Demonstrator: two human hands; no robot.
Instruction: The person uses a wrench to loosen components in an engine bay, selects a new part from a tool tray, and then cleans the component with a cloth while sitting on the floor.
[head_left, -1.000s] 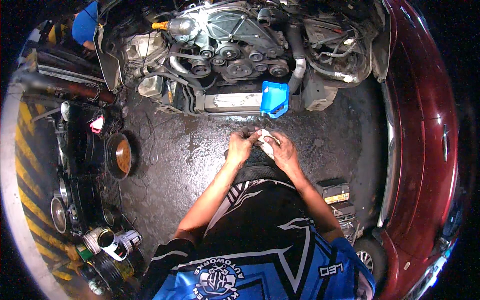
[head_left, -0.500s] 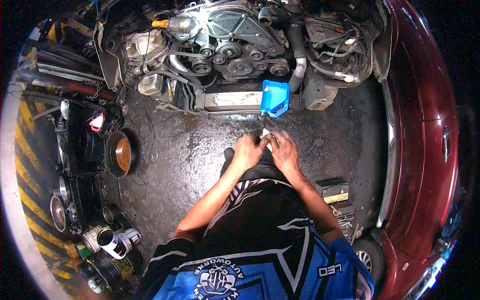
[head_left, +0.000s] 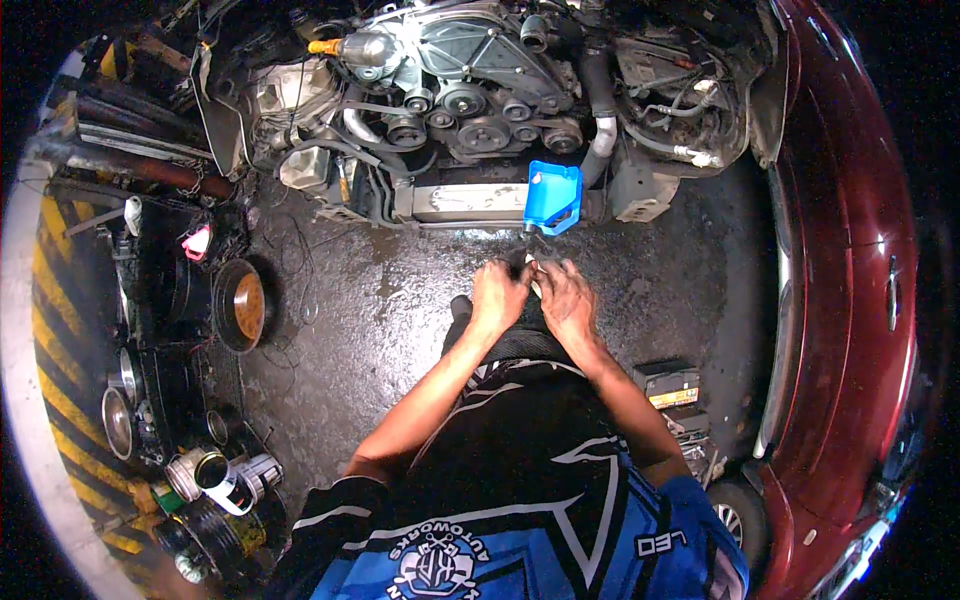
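In front of my waist, my left hand (head_left: 499, 298) and my right hand (head_left: 566, 299) meet, fingers closed around a small whitish piece (head_left: 536, 268). It might be paper or cloth; most of it is hidden by my fingers. Dark grime marks the fingers. Just beyond them, a blue plastic jug with a cut-open side (head_left: 553, 197) rests by the front crossmember (head_left: 470, 200) of a car. Behind that is the exposed engine (head_left: 475, 90) with its pulleys and belt. A clear bottle with an orange end (head_left: 370, 52) lies on the engine's upper left.
A dark red car (head_left: 845, 270) stands close on the right. Near its wheel (head_left: 735, 520) are a car battery (head_left: 672, 387) and tools. To the left are a round pan with brownish contents (head_left: 222, 305), buckets (head_left: 228, 490) and metal parts. The concrete floor (head_left: 350, 300) looks wet.
My hands stay together, with fingers shifting around the whitish piece; less of it shows now. The view has moved slightly, while the jug and engine look unchanged.
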